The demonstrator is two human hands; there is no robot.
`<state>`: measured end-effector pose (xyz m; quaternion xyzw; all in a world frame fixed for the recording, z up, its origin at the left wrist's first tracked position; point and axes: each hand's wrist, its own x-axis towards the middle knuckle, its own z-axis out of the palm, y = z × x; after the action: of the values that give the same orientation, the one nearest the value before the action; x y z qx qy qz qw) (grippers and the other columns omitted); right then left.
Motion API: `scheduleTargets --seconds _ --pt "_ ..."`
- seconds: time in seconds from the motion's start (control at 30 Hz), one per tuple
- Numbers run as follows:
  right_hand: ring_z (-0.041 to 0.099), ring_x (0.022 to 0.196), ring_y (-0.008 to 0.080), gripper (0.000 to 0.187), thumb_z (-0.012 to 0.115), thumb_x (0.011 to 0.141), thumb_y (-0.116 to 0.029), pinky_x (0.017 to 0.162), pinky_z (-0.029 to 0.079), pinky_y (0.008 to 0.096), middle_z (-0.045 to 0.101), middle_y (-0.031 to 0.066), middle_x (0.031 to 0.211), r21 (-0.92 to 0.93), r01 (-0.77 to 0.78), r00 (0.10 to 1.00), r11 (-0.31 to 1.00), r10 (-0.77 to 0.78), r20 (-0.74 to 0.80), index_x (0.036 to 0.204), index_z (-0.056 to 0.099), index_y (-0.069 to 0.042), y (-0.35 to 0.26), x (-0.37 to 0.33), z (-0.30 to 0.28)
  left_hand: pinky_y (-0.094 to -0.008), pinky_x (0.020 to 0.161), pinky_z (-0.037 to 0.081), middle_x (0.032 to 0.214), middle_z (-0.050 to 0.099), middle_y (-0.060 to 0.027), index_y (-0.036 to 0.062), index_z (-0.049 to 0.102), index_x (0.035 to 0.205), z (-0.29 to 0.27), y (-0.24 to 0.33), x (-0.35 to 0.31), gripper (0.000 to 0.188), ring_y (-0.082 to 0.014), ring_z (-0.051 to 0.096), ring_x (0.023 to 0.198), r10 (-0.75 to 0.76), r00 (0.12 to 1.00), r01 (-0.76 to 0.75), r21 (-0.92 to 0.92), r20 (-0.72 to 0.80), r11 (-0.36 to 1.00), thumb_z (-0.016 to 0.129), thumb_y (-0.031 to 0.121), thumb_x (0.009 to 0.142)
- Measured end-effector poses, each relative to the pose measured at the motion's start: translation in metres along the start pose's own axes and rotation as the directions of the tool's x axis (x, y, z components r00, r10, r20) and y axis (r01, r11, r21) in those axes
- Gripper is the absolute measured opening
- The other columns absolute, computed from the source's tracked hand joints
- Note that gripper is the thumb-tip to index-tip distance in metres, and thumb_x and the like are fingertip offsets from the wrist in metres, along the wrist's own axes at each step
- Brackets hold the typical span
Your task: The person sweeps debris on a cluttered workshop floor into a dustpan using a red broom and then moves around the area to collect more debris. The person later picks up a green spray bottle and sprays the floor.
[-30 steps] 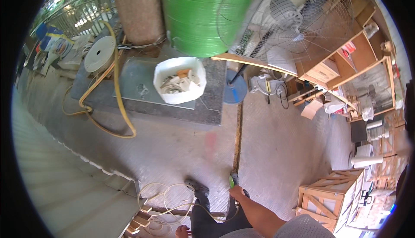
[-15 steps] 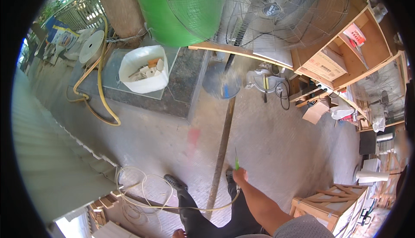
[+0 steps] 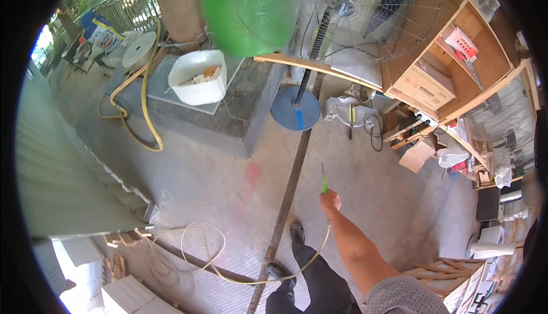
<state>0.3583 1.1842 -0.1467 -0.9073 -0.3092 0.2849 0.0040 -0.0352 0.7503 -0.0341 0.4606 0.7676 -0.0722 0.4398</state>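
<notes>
My right hand (image 3: 330, 201) is stretched out ahead over the floor, its fingers wrapped round a green air blow gun (image 3: 325, 184). The gun's thin metal nozzle points away from me. A pale yellow air hose (image 3: 321, 252) leaves the back of my hand, sags past my legs and lies in loose coils on the floor at the left. My left hand does not show.
A large stand fan with a round blue base (image 3: 295, 121) stands ahead beside a stone slab (image 3: 240, 125) bearing a white bucket (image 3: 218, 93) of scraps. A floor channel (image 3: 293, 182) runs lengthwise. Wooden shelving (image 3: 468, 100) is at right, a grey metal sheet (image 3: 68, 165) at left.
My right hand has moved forward and slightly right with the blow gun. My left hand has left the view. My feet have stepped, and the view has shifted.
</notes>
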Motion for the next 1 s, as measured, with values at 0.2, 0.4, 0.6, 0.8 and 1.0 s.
scheduleTargets --seconds 0.2,0.4,0.6,0.8,1.0 --pt "0.063 0.098 0.0344 0.031 0.056 0.079 -0.031 0.082 0.051 0.0444 0.066 0.0171 0.102 -0.085 -0.104 0.990 0.991 0.111 0.089 0.097 0.068 -0.009 0.082 -0.106 0.060 -0.0438 0.079 0.048 0.090 0.067 -0.0191 0.0031 0.068 0.095 0.014 -0.018 -0.031 0.029 -0.0351 0.063 0.087 -0.114 0.983 0.079 -0.236 -0.140 0.969 0.054 0.028 0.088" --pt "0.063 0.097 0.0343 0.029 0.057 0.079 -0.029 0.081 0.051 0.0445 0.066 0.0176 0.100 -0.073 -0.193 0.981 0.979 0.191 -0.037 0.096 0.068 -0.008 0.158 -0.106 0.045 -0.0437 0.086 0.045 0.099 0.063 -0.0201 0.0018 0.065 0.099 0.037 -0.039 -0.060 0.032 -0.0361 0.058 0.096 -0.126 0.990 0.113 -0.187 -0.062 0.976 0.054 0.030 0.088" --pt "0.064 0.093 0.0340 0.028 0.057 0.079 -0.029 0.078 0.052 0.0441 0.067 0.0158 0.097 -0.096 -0.106 0.967 0.990 0.080 -0.242 0.095 0.068 -0.008 0.145 0.011 -0.061 -0.0448 0.086 0.045 0.099 0.062 -0.0202 -0.0008 0.064 0.097 0.062 -0.026 -0.078 0.032 -0.0378 0.056 0.095 -0.052 0.985 0.036 -0.099 -0.164 0.994 0.055 0.028 0.088" --pt "0.064 0.098 0.0299 0.027 0.058 0.081 -0.026 0.082 0.051 0.0399 0.067 0.0137 0.103 -0.098 -0.088 0.973 0.991 0.064 -0.222 0.099 0.069 -0.009 0.103 0.084 -0.135 -0.0458 0.085 0.045 0.100 0.061 -0.0210 -0.0013 0.064 0.096 0.099 0.024 -0.092 0.031 -0.0382 0.055 0.097 -0.167 0.967 0.157 -0.065 -0.191 0.985 0.055 0.027 0.087" --pt "0.066 0.096 0.0258 0.023 0.056 0.086 -0.025 0.078 0.053 0.0395 0.068 0.0088 0.101 -0.205 -0.224 0.932 0.953 0.148 -0.332 0.098 0.070 -0.011 0.132 0.178 -0.149 -0.0475 0.084 0.044 0.097 0.059 -0.0215 -0.0015 0.064 0.093 0.148 0.060 -0.100 0.030 -0.0393 0.053 0.094 -0.192 0.967 0.184 -0.065 -0.165 0.981 0.055 0.026 0.087"
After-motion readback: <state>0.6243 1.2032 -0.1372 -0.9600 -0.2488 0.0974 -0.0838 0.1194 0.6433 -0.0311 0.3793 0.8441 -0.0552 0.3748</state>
